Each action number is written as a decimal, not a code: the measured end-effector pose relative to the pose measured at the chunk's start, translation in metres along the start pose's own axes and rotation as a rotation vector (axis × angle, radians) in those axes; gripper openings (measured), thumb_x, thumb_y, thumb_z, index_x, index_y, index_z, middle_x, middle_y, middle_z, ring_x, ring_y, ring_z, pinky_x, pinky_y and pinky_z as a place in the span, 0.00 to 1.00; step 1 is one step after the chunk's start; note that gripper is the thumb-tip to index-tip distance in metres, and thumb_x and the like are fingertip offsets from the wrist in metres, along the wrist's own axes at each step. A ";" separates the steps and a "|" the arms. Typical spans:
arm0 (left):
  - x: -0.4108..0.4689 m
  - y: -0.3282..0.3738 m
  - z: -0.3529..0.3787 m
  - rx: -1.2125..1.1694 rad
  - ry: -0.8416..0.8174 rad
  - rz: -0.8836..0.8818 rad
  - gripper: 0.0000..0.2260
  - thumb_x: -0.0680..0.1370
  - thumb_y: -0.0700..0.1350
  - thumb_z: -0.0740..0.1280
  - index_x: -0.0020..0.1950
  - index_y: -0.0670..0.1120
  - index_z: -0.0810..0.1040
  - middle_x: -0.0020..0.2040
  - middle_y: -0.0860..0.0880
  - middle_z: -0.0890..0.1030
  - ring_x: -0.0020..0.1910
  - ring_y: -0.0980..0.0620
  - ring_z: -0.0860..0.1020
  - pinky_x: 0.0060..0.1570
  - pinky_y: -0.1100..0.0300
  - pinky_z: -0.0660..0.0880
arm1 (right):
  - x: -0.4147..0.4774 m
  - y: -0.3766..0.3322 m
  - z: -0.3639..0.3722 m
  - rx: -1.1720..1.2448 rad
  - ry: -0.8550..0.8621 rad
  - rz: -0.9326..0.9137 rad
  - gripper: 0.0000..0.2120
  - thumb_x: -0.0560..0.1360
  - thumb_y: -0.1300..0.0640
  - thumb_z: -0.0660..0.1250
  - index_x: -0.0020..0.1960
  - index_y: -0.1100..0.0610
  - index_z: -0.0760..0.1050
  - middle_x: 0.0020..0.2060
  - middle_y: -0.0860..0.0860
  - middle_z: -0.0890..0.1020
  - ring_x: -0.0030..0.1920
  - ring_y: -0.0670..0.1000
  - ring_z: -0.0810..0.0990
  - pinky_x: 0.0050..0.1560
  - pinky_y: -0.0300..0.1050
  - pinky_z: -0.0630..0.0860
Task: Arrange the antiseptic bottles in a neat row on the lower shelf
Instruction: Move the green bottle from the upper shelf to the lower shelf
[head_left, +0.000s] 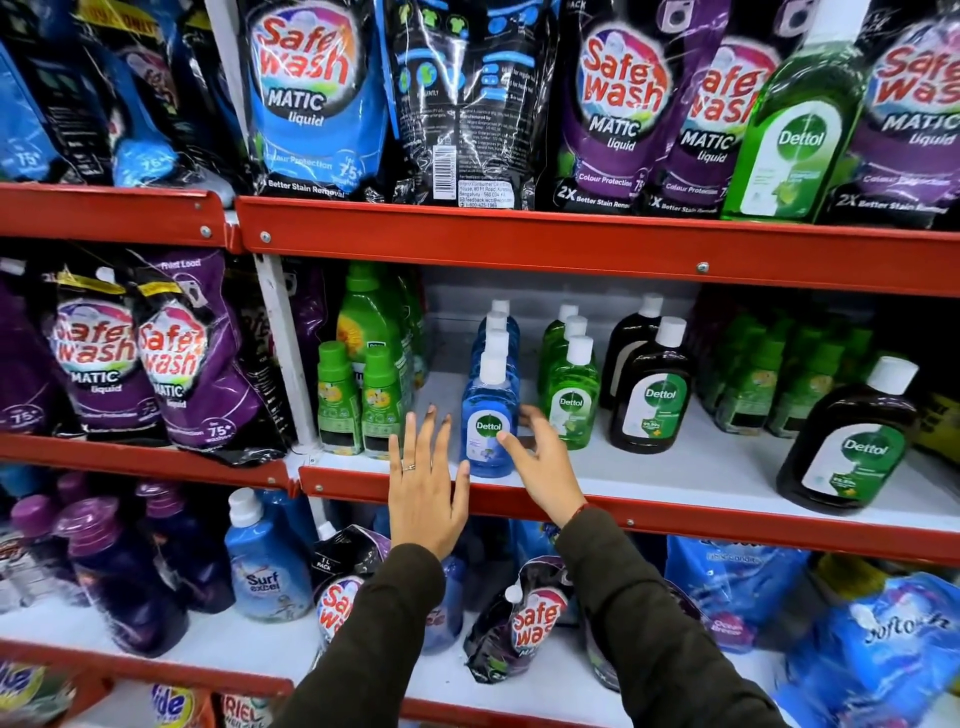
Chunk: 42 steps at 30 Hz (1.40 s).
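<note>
Both open and empty at centre frame, left hand (423, 493) flat-fingered just left of the front blue antiseptic bottle (489, 423), right hand (540, 462) nearer, thumb seemingly touching its label, bottle upright between them, heading a file running back along the white shelf (675, 467), green bottles (571, 392) just right.

White shelf (675, 467); Dettol bottles (488, 426) in rows
</note>
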<state>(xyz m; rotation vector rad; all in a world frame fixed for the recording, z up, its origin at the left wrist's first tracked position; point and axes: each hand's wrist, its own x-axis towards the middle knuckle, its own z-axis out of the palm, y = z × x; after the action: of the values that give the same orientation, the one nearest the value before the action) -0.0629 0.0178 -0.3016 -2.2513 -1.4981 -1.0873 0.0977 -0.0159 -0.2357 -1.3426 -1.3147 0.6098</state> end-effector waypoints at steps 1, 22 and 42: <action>0.000 0.000 0.000 0.001 -0.006 -0.001 0.28 0.84 0.54 0.51 0.83 0.44 0.59 0.84 0.43 0.57 0.84 0.43 0.51 0.82 0.45 0.43 | 0.000 -0.002 -0.001 -0.010 0.001 0.000 0.20 0.81 0.65 0.65 0.72 0.63 0.68 0.57 0.49 0.76 0.49 0.28 0.80 0.44 0.23 0.75; 0.068 0.119 -0.076 -0.207 0.251 0.204 0.28 0.84 0.50 0.58 0.83 0.46 0.55 0.85 0.45 0.54 0.85 0.43 0.47 0.82 0.44 0.38 | -0.037 -0.079 -0.113 -0.517 0.569 -0.531 0.12 0.82 0.55 0.62 0.64 0.54 0.76 0.60 0.51 0.80 0.62 0.53 0.76 0.64 0.51 0.72; 0.175 0.203 -0.132 -0.034 0.497 0.304 0.30 0.85 0.57 0.56 0.84 0.47 0.55 0.85 0.43 0.54 0.84 0.43 0.47 0.81 0.47 0.33 | 0.039 -0.219 -0.266 -0.322 0.440 -0.266 0.30 0.80 0.46 0.65 0.78 0.57 0.65 0.66 0.51 0.78 0.70 0.53 0.75 0.68 0.47 0.72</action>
<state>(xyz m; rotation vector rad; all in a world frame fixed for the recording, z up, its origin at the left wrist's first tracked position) 0.0895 -0.0242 -0.0476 -1.9418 -0.9137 -1.4363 0.2719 -0.1196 0.0461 -1.4240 -1.2249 -0.0861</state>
